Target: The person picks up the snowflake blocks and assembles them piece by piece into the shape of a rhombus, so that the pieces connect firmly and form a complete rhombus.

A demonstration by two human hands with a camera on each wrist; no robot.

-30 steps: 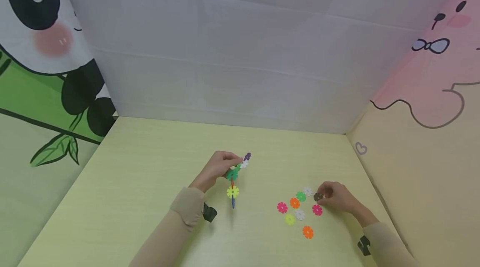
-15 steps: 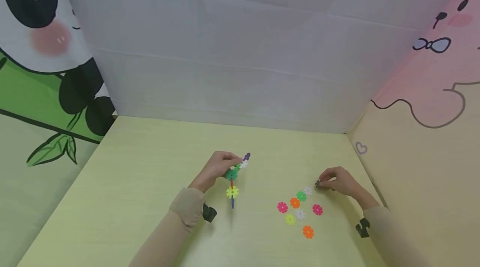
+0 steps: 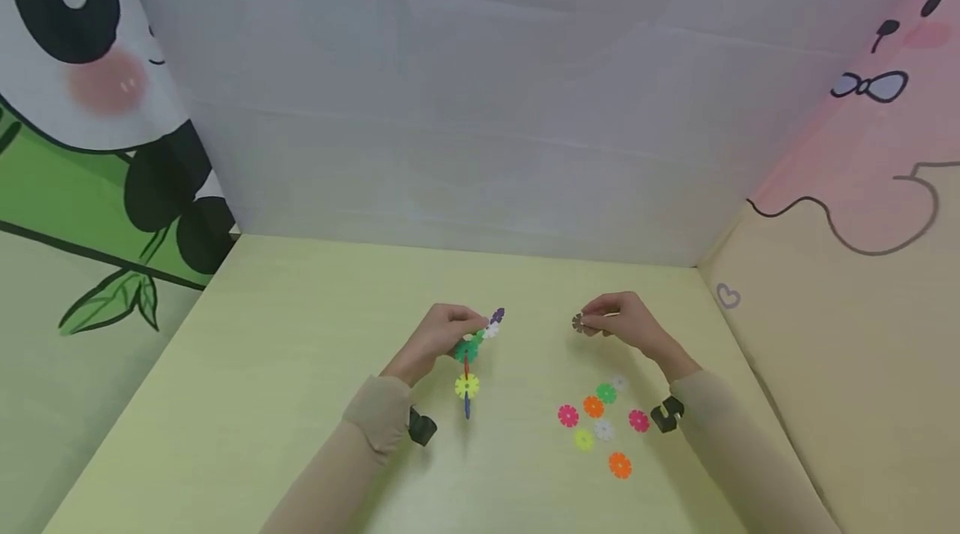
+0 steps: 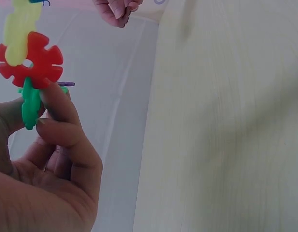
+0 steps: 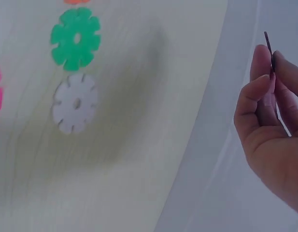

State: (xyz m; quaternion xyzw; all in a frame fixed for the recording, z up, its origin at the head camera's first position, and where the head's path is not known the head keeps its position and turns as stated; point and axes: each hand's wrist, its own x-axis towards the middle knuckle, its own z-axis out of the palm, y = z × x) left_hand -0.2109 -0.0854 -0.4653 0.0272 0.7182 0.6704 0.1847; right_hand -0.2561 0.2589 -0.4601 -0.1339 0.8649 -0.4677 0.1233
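My left hand (image 3: pixel 438 336) pinches a chain of interlocking plastic snowflake discs by its green part. From the fingers, a white disc (image 3: pixel 491 330) and a purple disc (image 3: pixel 498 315) stick out at the upper right. Below hang a green disc (image 3: pixel 466 350), a red one seen edge-on, a yellow disc (image 3: pixel 467 386) and a blue one at the bottom. The red disc (image 4: pixel 45 60) faces the left wrist camera. My right hand (image 3: pixel 628 322) pinches a dark brown disc (image 3: pixel 577 322) between thumb and fingers, to the right of the chain and apart from it. In the right wrist view it shows edge-on.
Several loose discs lie flat on the pale wooden table (image 3: pixel 300 309) at the right, among them a green disc (image 3: pixel 606 393), an orange disc (image 3: pixel 620 465) and a pink disc (image 3: pixel 567 416). A white back wall (image 3: pixel 465 142) and patterned side walls enclose the table.
My right hand has lifted the brown disc from beside the loose discs and carried it up and left, toward the chain. The left hand and its chain have hardly moved.
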